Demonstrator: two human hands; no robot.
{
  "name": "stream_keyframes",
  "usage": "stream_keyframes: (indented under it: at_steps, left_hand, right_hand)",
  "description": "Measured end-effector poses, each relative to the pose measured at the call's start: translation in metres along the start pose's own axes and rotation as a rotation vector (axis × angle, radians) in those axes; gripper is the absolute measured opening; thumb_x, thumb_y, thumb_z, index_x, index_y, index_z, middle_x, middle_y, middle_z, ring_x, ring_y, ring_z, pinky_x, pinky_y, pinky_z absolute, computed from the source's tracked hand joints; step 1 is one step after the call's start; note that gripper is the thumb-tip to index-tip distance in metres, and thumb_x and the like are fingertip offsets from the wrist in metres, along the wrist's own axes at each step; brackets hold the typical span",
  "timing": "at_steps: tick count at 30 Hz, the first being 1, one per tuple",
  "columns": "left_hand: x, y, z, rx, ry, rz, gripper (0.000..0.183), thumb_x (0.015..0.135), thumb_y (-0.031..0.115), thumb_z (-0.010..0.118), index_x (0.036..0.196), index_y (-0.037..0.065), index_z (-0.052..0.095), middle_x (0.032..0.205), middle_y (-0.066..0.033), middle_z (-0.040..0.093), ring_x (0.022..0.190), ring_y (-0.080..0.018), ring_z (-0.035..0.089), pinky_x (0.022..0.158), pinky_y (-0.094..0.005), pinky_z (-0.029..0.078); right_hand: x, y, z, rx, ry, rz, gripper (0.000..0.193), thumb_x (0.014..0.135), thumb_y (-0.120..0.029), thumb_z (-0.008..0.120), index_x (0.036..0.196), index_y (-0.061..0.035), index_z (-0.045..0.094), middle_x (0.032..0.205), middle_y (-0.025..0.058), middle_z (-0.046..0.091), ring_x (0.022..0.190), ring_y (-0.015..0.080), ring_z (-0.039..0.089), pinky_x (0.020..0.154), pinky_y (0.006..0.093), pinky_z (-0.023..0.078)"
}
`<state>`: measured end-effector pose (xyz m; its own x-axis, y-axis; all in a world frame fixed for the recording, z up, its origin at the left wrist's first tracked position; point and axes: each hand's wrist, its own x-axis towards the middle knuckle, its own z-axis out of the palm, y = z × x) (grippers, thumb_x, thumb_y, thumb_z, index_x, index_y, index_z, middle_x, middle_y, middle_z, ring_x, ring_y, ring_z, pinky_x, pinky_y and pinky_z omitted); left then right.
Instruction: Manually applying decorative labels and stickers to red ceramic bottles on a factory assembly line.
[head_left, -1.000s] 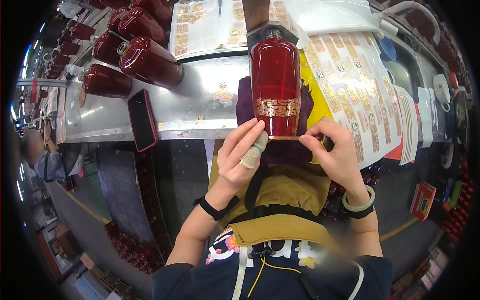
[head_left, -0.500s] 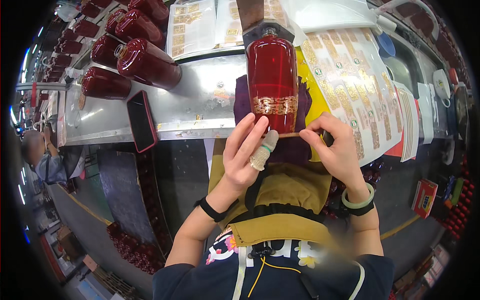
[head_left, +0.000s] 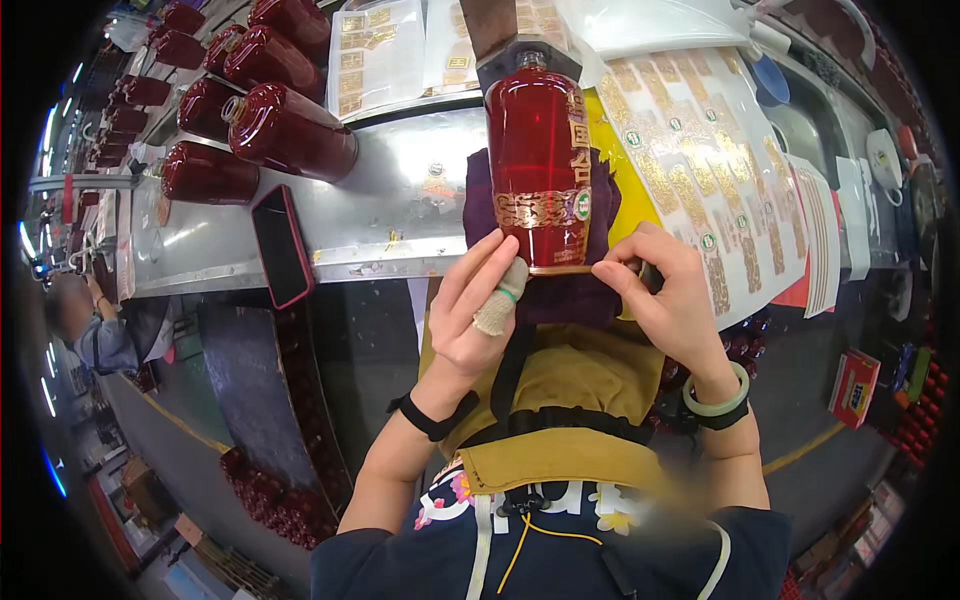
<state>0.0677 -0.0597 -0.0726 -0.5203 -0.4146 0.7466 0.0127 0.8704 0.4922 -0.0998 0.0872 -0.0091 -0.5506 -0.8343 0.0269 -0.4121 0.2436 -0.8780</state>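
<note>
A dark red glass bottle (head_left: 525, 150) lies on a folded purple cloth (head_left: 480, 190), its neck pointing away from me. A gold patterned band (head_left: 530, 209) runs round its lower part, and gold lettering with a small green-and-white round mark shows down its right side. My left hand (head_left: 470, 310) has its fingers close together against the bottle's lower left edge; one finger wears a knitted cover (head_left: 496, 308) with a green band. At the lower right corner of the base, my right hand (head_left: 665, 285) is closed, thumb and forefinger on the bottle's edge.
Sheets of gold stickers (head_left: 690, 170) lie to the right, over a yellow sheet (head_left: 625, 190). More sticker sheets (head_left: 375, 60) are at the back. Several red bottles (head_left: 295, 130) stand or lean at the left, near a phone (head_left: 283, 245). A person (head_left: 95, 325) sits far left.
The bottle has turned about its length, bringing gold lettering and the round mark into view on its right side. My left hand has shifted slightly left with it; my right hand stays near its corner.
</note>
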Motion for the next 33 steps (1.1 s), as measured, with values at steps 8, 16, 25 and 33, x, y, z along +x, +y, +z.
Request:
stream_keyframes:
  at_steps: [8,16,25,33]
  left_hand:
    - [0.009,0.019,0.004,0.125,-0.055,0.068,0.016,0.08,-0.007,0.08,0.091,-0.007,0.069,0.122,-0.0191,0.072,0.114,-0.0391,0.067,0.083,-0.0404,0.065]
    - [0.006,0.003,0.006,0.008,0.046,0.038,0.031,0.073,-0.011,0.085,0.102,-0.006,0.074,0.113,-0.0189,0.075,0.1,-0.0359,0.074,0.082,-0.0389,0.064]
    - [-0.005,0.004,0.004,0.049,0.021,0.05,0.023,0.078,-0.012,0.08,0.1,-0.007,0.074,0.117,-0.0176,0.074,0.106,-0.0362,0.072,0.086,-0.0401,0.064]
    - [0.0,0.016,0.004,0.152,-0.054,0.042,0.03,0.079,-0.009,0.076,0.107,0.001,0.078,0.132,-0.0171,0.067,0.122,-0.0369,0.062,0.098,-0.0433,0.055]
  right_hand:
    - [0.002,0.001,0.0,-0.014,-0.004,0.012,0.017,0.09,-0.013,0.079,0.086,0.001,0.069,0.074,0.0104,0.06,0.064,0.023,0.055,0.062,0.0362,0.043]
    - [0.003,0.006,0.003,0.004,0.002,0.014,0.018,0.09,-0.014,0.079,0.087,0.0008,0.07,0.074,0.0102,0.06,0.063,0.0223,0.055,0.062,0.0358,0.042]
    - [0.0,0.001,0.0,0.016,-0.003,0.009,0.018,0.089,-0.015,0.08,0.087,0.0004,0.071,0.077,0.0097,0.061,0.065,0.0218,0.056,0.063,0.0348,0.043]
    - [0.003,0.01,0.001,-0.02,0.018,-0.043,0.02,0.089,-0.016,0.08,0.088,0.0008,0.071,0.081,0.0106,0.063,0.07,0.0251,0.059,0.066,0.0364,0.045]
